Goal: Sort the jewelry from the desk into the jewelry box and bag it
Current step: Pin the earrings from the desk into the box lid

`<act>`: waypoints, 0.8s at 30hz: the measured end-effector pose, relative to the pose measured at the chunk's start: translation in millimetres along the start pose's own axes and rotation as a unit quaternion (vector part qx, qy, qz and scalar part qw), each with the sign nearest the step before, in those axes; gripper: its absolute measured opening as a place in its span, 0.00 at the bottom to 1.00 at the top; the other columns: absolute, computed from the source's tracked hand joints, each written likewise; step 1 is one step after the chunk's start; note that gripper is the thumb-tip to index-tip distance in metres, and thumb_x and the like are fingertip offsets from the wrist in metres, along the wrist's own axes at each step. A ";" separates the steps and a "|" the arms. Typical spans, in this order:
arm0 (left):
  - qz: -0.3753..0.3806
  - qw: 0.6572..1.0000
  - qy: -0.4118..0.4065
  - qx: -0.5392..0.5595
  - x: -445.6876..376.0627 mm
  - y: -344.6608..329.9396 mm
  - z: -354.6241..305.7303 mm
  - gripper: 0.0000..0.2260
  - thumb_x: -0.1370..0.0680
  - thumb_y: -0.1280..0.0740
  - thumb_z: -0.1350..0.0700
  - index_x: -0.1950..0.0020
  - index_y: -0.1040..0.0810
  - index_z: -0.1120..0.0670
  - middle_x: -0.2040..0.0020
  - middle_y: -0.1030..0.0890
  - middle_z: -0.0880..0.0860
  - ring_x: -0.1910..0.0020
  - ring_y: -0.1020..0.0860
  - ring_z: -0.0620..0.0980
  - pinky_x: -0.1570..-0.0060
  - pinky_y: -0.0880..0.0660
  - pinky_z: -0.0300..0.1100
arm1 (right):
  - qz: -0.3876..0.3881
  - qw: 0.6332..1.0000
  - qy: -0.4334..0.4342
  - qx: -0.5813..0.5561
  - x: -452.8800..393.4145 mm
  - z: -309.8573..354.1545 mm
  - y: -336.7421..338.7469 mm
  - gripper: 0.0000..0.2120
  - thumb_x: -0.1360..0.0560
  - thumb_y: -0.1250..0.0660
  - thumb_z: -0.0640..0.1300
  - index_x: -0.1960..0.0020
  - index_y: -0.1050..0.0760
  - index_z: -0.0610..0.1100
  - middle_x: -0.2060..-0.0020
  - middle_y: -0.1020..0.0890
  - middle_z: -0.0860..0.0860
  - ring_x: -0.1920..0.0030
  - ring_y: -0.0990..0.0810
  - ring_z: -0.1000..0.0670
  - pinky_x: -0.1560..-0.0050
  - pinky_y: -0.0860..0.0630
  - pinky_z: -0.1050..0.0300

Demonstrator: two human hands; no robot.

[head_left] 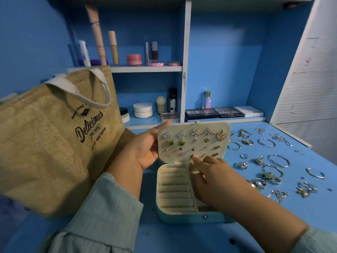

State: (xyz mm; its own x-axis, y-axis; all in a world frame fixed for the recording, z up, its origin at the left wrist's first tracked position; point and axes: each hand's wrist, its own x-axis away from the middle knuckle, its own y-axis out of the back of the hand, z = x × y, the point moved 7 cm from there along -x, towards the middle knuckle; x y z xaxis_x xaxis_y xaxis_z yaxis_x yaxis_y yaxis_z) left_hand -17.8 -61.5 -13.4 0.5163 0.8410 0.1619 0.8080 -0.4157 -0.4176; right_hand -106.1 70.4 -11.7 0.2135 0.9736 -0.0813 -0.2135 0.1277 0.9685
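Observation:
A teal jewelry box (182, 219) with a cream lining stands open on the blue desk. Its raised lid panel (189, 154) carries several pairs of earrings. My left hand (145, 148) grips the lid's left edge, thumb in front. My right hand (209, 172) hovers over the box's right compartments, its fingertips pinching a small stud against the bottom of the lid panel. Rings, hoops and bracelets (269, 165) lie scattered on the desk to the right of the box. A burlap tote bag (54, 143) printed "Delicious" stands to the left.
Shelves behind the desk hold cosmetics (135, 59), white jars (143, 110), a perfume bottle (207, 100) and eyeshadow palettes (215, 113). A white slatted panel (310, 88) closes off the right side. The ring rolls (175, 187) in the box's left half hold nothing.

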 end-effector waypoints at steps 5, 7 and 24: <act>0.034 0.996 0.019 -0.075 6.2 -7.9 -5.3 0.10 0.22 0.42 0.66 0.56 0.24 0.55 0.76 0.21 0.49 0.78 0.24 0.41 0.74 0.25 0.32 | 0.029 1.000 0.011 -0.001 2.7 -3.9 -10.0 0.25 0.19 0.54 0.50 0.23 0.54 0.48 0.31 0.36 0.50 0.32 0.40 0.45 0.32 0.40 0.51; 0.056 0.989 0.036 -0.130 7.1 -10.0 -9.5 0.11 0.23 0.43 0.68 0.54 0.24 0.55 0.74 0.20 0.49 0.78 0.23 0.41 0.76 0.26 0.31 | 0.028 1.000 0.010 -0.006 2.5 -4.3 -11.5 0.25 0.19 0.55 0.51 0.23 0.54 0.48 0.30 0.37 0.50 0.32 0.40 0.45 0.32 0.41 0.51; 0.175 0.731 0.069 -0.656 -10.1 -56.1 -31.8 0.05 0.26 0.31 0.60 0.56 0.17 0.52 0.61 0.16 0.49 0.65 0.21 0.42 0.58 0.24 0.36 | 0.119 0.990 0.018 -0.076 2.6 -7.3 -17.5 0.29 0.19 0.51 0.52 0.23 0.60 0.50 0.27 0.45 0.52 0.28 0.49 0.45 0.30 0.46 0.48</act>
State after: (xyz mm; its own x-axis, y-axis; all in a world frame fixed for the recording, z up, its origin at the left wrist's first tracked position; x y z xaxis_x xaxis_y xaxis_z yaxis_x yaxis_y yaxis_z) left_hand -59.3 -57.7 36.9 0.7074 0.5975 0.3777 0.1496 -0.6488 0.7461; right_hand -108.8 72.1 -30.6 0.1071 0.9851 0.1344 -0.3947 -0.0820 0.9151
